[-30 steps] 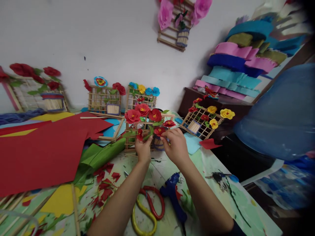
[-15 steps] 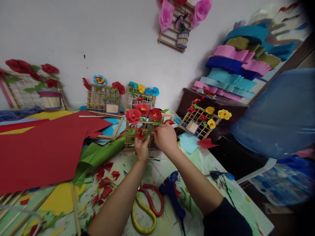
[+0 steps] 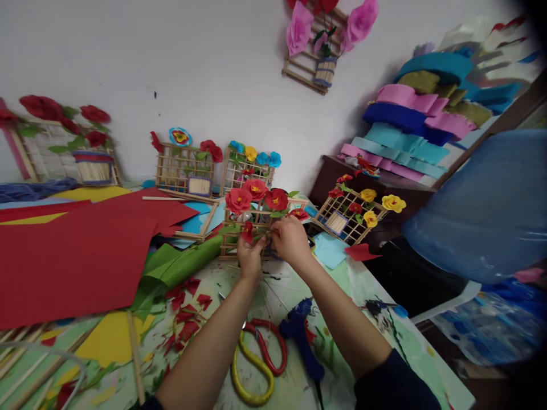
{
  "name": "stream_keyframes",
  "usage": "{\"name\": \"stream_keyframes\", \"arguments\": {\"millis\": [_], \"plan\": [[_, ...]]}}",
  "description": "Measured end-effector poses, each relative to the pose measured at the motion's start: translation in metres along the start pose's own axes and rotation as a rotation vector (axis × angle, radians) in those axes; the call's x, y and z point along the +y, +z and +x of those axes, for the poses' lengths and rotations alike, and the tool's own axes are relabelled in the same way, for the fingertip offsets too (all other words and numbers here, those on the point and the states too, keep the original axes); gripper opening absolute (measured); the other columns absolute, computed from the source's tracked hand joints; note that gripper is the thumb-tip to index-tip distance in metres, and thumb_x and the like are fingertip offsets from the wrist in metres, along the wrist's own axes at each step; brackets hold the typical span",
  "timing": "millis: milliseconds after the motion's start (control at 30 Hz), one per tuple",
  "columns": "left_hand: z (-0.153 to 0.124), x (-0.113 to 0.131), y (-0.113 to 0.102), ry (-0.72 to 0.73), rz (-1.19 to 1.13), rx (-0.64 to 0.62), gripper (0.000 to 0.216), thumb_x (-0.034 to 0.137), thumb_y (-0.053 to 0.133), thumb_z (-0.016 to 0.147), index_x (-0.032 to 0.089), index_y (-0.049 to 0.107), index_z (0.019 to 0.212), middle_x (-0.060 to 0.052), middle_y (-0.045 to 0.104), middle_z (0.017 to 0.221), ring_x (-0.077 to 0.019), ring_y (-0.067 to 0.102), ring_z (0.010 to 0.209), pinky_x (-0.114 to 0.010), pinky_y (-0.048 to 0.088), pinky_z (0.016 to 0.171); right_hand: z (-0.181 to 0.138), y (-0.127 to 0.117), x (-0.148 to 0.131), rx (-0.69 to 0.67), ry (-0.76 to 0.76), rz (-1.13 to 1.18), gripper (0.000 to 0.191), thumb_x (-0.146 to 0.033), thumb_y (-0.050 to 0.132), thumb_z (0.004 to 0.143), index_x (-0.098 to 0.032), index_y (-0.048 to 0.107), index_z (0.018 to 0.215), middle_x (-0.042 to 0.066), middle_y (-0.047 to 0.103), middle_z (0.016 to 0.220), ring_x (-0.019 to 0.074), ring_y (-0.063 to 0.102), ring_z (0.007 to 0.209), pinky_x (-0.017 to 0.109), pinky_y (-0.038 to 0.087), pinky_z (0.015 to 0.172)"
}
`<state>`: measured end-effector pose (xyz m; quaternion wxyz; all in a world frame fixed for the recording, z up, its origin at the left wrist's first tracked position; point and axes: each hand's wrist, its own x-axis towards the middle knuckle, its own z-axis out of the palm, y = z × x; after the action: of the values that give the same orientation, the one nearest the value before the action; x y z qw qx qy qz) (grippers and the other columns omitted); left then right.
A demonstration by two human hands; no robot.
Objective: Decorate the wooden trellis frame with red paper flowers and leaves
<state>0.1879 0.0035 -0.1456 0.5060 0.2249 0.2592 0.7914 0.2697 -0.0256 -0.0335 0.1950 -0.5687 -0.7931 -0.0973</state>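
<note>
In the middle of the table a small bamboo lattice [image 3: 224,246] stands with red paper flowers [image 3: 255,189] along its top and green paper leaves. Low in front of it my left hand [image 3: 250,261] is closed around a small red paper flower [image 3: 247,230], thumb pointing right. My right hand [image 3: 291,242] is closed in a pinch just beside it, at a thin green stem [image 3: 261,232] that runs between the two hands. Its fingertips partly hide what they grip. Both hands cover the lower part of the lattice.
Scissors [image 3: 254,364] with red and yellow handles and a blue glue gun [image 3: 303,341] lie near my forearms. Red paper sheets [image 3: 77,267], a green paper roll [image 3: 188,262] and scraps cover the left. Other flowered lattices [image 3: 186,168] stand behind; a blue water bottle [image 3: 482,205] is at right.
The view has shifted slightly, so the scene sits a little further right. My hands stay at the same flower, with the right fingers slightly changed in position at the stem.
</note>
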Motion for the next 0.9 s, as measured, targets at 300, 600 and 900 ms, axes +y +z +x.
{"name": "stream_keyframes", "arguments": {"millis": [300,600,900], "plan": [[0.002,0.004,0.002,0.007,0.037,0.032,0.045,0.02,0.081,0.052,0.017,0.058,0.091,-0.001,0.068,0.086,-0.0138,0.064,0.072,-0.027,0.051,0.069,-0.006,0.007,0.002,0.025,-0.056,-0.021,0.023,-0.012,0.053,0.081,-0.02,0.074,0.086,0.006,0.065,0.083,0.0223,0.048,0.09,0.031,0.033,0.081],[0.001,0.007,0.003,-0.003,0.055,0.03,0.044,0.022,0.081,0.051,0.017,0.058,0.089,0.0,0.066,0.081,-0.0127,0.062,0.069,-0.026,0.05,0.067,-0.011,0.012,0.008,0.08,-0.068,-0.026,0.024,-0.012,0.05,0.084,-0.019,0.073,0.089,0.006,0.063,0.082,0.0214,0.045,0.087,0.031,0.033,0.08],[0.004,0.008,0.002,0.032,0.088,0.061,0.039,0.024,0.08,0.051,0.017,0.056,0.081,0.003,0.061,0.071,-0.0109,0.057,0.063,-0.025,0.047,0.064,-0.013,0.018,0.006,0.055,-0.099,-0.077,0.021,-0.016,0.052,0.086,-0.02,0.073,0.088,0.007,0.062,0.085,0.0221,0.045,0.091,0.032,0.032,0.082]]}}
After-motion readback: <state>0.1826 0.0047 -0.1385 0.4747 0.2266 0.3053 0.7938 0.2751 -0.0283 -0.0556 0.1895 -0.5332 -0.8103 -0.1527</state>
